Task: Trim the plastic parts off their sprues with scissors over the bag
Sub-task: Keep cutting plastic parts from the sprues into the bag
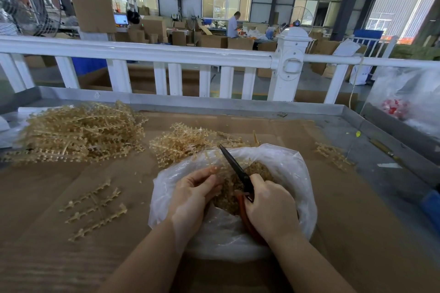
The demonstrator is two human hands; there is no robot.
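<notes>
The sprue [220,166] sits over the open bag [292,173], pinched in the curled fingers of the left hand [192,195]; its pale branches blur into the cut parts [259,170] heaped in the bag beneath, so its outline is hard to trace. The right hand [269,207] is clamped on the scissors [235,169], whose orange handles are mostly hidden by the palm; the dark blades point up and away between the hands, and whether they are apart or together cannot be told. Left of the left hand a trimmed frame [95,209] lies on the cardboard-covered bench [59,257]. Beyond the hands lie two piles of sprues [78,133], with bare cardboard to the right of the right hand. The bench's raised metal edge [214,102] runs behind them, a white railing [142,52] past that.
</notes>
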